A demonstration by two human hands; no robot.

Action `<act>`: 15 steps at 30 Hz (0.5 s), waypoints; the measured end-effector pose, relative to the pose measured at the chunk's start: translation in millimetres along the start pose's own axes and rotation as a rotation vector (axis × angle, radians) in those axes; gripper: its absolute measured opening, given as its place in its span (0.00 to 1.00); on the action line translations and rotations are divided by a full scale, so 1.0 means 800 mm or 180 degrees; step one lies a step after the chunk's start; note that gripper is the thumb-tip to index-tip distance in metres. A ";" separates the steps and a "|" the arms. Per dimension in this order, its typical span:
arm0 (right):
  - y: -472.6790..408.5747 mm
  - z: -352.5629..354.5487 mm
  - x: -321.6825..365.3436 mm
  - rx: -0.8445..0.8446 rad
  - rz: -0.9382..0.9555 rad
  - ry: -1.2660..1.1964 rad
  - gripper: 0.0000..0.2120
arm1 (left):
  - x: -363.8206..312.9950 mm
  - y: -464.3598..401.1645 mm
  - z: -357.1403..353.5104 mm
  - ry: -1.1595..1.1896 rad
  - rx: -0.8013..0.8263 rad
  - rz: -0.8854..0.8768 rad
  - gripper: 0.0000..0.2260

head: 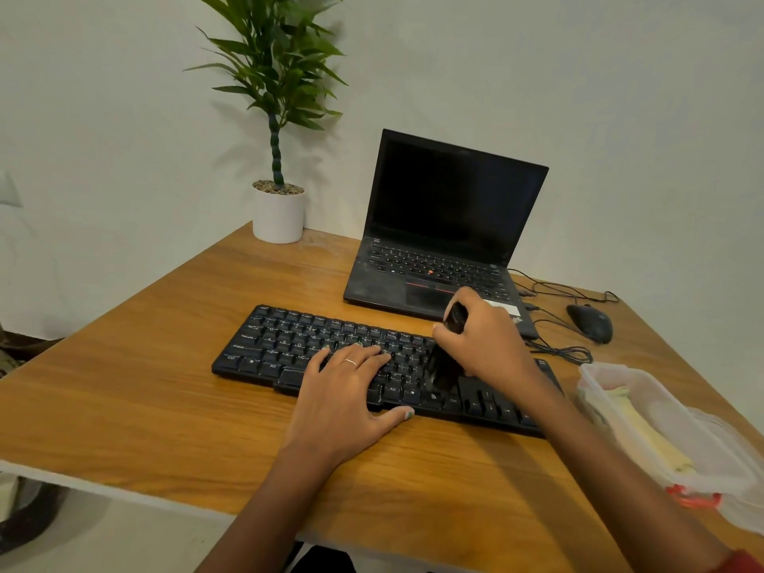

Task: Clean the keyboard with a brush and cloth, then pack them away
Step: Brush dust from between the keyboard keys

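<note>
The right hand [483, 341] clasps a black brush [444, 366], bristles down on the keyboard [289, 341]'s right half; the left hand [351, 390] lies flat, unclenched, steadying the keys mid-tabletop [124, 386].

An open black laptop [446, 229] with a dark screen sits in the upper middle of the frame on the wooden desk [124, 386]. A potted plant [278, 159] stands to its left, a black mouse [590, 323] with tangled cables [558, 320] to its right.
</note>
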State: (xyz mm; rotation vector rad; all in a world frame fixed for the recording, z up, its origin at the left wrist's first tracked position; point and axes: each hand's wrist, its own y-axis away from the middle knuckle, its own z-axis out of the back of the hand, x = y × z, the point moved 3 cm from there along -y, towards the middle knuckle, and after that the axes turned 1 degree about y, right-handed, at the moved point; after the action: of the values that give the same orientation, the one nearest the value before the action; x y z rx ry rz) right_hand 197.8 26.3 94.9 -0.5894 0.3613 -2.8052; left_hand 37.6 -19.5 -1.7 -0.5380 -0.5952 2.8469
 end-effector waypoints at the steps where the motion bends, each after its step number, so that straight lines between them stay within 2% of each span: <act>1: -0.004 0.002 -0.001 0.0203 -0.0109 -0.0100 0.10 | 0.000 0.000 0.000 -0.0009 0.0000 -0.0002 0.39; 2: -0.006 0.003 -0.001 0.0229 -0.0146 -0.0090 0.10 | 0.000 0.000 0.000 -0.0016 0.0008 -0.0006 0.39; 5: -0.002 -0.002 0.002 -0.0296 0.0101 0.0131 0.10 | 0.000 0.001 0.000 0.0038 -0.0014 -0.0014 0.39; 6: 0.000 -0.004 0.003 -0.0327 0.0162 0.0124 0.10 | 0.000 0.001 -0.001 0.0064 -0.0034 -0.0014 0.39; 9: -0.008 0.000 0.000 0.0056 -0.0039 0.0017 0.10 | 0.001 0.000 -0.001 0.0078 -0.0059 -0.0015 0.38; 10: -0.011 0.002 -0.001 0.0023 -0.0062 0.0061 0.10 | 0.001 0.000 -0.001 0.0061 -0.0039 -0.0016 0.38; 13: -0.008 -0.005 0.000 -0.0535 0.0197 0.0102 0.10 | 0.001 0.000 -0.001 0.0034 -0.0032 -0.0011 0.39; 15: -0.008 -0.007 -0.002 -0.0471 0.0161 0.0038 0.09 | -0.001 0.000 0.000 0.0034 -0.0027 -0.0013 0.39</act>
State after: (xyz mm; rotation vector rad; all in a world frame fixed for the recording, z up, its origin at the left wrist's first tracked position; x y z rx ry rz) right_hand 195.8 34.2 91.3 -0.5861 0.5819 -2.7512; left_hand 38.0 -20.0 -1.4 -0.5523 -0.6059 2.8370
